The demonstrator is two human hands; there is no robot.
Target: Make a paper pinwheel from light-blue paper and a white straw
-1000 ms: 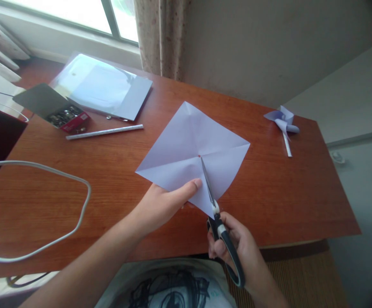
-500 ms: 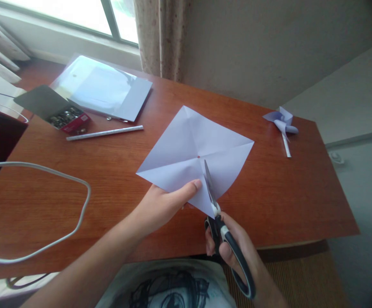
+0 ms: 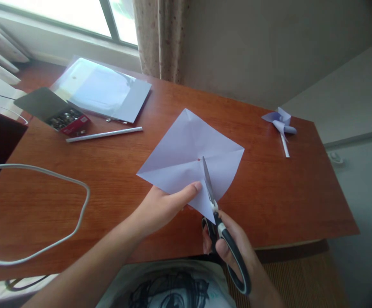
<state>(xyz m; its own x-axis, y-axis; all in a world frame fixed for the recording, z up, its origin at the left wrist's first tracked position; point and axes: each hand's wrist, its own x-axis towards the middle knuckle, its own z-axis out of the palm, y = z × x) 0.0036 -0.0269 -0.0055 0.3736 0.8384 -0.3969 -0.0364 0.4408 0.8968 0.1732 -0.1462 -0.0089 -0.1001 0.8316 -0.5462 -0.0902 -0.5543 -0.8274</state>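
Note:
My left hand pinches the lower edge of a square sheet of white paper, thumb on top and fingers beneath. Diagonal creases cross the sheet and meet near a small red mark. Black-handled scissors are in my right hand, which has its thumb and fingers through the handles. Their blades lie over the paper from its near corner, along a crease, with the upper blade's tip close to the red mark. The lower blade is hidden under the sheet.
A paper pinwheel lies at the table's right end. To the left are a rolled paper stick, an open box of metal pins, a clear folder and a white cable. The wooden table ends at right.
The scissors' handles have drawn closer together and shifted slightly left. The paper's right corner has moved left and down as the sheet bends. My left hand stays in place.

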